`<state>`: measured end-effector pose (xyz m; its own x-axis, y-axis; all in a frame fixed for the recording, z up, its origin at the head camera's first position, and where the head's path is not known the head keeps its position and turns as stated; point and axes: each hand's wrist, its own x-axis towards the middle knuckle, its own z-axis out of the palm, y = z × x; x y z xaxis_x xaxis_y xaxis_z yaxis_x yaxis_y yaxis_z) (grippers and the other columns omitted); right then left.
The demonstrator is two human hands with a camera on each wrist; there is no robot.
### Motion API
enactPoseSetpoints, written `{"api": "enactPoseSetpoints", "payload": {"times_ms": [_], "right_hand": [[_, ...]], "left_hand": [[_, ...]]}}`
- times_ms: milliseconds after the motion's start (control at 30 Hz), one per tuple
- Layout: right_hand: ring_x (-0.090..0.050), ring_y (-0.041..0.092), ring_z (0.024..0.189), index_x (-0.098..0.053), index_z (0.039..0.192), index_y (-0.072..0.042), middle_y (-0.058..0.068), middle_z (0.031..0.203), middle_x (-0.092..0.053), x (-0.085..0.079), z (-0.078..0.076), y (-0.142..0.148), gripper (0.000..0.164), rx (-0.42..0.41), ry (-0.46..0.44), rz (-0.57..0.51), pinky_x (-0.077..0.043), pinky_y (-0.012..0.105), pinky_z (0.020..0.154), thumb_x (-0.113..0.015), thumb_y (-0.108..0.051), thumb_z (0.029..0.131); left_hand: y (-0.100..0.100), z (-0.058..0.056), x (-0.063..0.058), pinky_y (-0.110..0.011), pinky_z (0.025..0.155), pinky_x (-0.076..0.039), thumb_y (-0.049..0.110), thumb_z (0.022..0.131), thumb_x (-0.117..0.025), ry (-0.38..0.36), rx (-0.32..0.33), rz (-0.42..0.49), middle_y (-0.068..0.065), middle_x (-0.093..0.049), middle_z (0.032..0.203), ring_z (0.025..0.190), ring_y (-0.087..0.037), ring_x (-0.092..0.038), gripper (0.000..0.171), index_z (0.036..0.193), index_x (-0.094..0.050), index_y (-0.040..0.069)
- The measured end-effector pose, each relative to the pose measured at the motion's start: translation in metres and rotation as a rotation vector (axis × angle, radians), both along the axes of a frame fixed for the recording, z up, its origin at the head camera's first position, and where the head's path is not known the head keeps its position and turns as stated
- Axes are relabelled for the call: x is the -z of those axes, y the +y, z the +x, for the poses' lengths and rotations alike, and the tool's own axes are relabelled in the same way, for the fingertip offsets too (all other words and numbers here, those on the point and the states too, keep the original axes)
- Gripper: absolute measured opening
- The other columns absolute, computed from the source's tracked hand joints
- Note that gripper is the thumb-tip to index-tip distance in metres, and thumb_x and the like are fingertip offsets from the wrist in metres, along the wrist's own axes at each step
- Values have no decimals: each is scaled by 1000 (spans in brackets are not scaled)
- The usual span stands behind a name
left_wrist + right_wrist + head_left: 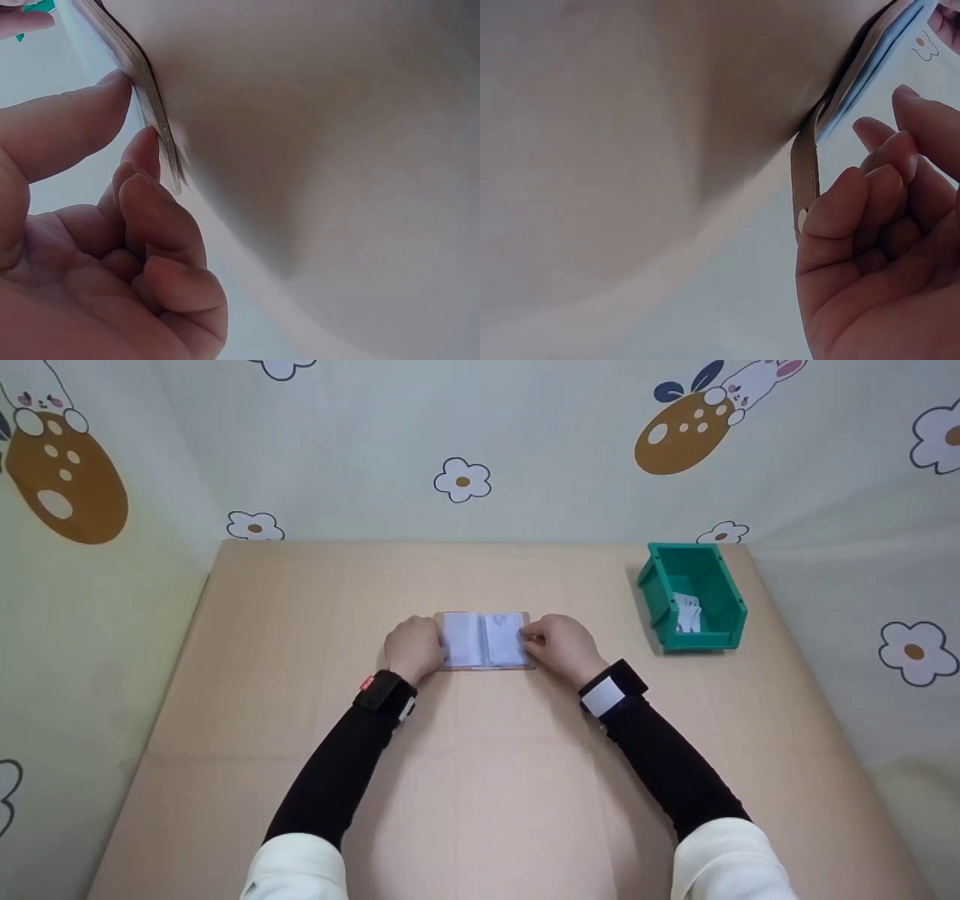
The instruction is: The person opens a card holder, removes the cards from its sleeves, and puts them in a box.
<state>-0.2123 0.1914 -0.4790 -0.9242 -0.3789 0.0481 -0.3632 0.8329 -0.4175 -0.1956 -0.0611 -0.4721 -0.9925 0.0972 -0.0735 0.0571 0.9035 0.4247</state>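
Note:
A small open card holder with a brown cover and clear plastic sleeves lies on the table in the head view. My left hand pinches its left edge; in the left wrist view the thumb presses the inner side and the curled fingers meet the cover's edge. At the right edge is my right hand, fingertips right at the sleeve. In the right wrist view its fingers are curled beside a brown strap with a snap; I cannot tell whether they pinch a sleeve.
A green bin stands at the table's back right corner, with white printed pieces inside. The brown table meets patterned cloth walls at the back and sides.

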Motion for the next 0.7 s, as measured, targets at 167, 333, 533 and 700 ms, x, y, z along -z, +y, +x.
{"api": "enactPoseSetpoints", "payload": {"times_ms": [167, 333, 533, 700], "right_hand": [[-62, 23, 82, -76, 111, -8, 9, 95, -70, 1, 1, -3, 24, 3, 8, 33, -50, 39, 77, -74, -16, 88], [-62, 23, 83, -75, 112, -9, 10, 97, -71, 1, 1, -4, 25, 10, -12, 57, -50, 39, 77, -73, -16, 89], [-64, 24, 85, -75, 112, -9, 11, 98, -71, 1, 2, -6, 24, 9, -3, 73, -50, 40, 79, -73, -18, 89], [-65, 27, 88, -78, 106, -8, 11, 96, -72, 1, 3, -8, 19, -23, 37, 102, -51, 41, 80, -72, -18, 90]], "left_hand": [[0, 0, 1, -42, 62, -48, 7, 77, -67, -9, -7, -1, -5, -56, 71, 68, -24, -53, 30, 58, -45, 13], [1, -1, 1, -42, 62, -47, 7, 78, -68, -15, -10, 2, -6, -56, 72, 68, -24, -53, 28, 59, -48, 12], [0, 0, 1, -43, 63, -48, 8, 78, -68, -10, -9, 4, -7, -59, 73, 69, -25, -55, 23, 61, -52, 11], [1, 0, 2, -45, 66, -49, 9, 79, -69, -8, -7, 0, -9, -63, 78, 72, -27, -56, 19, 65, -55, 10]]}}
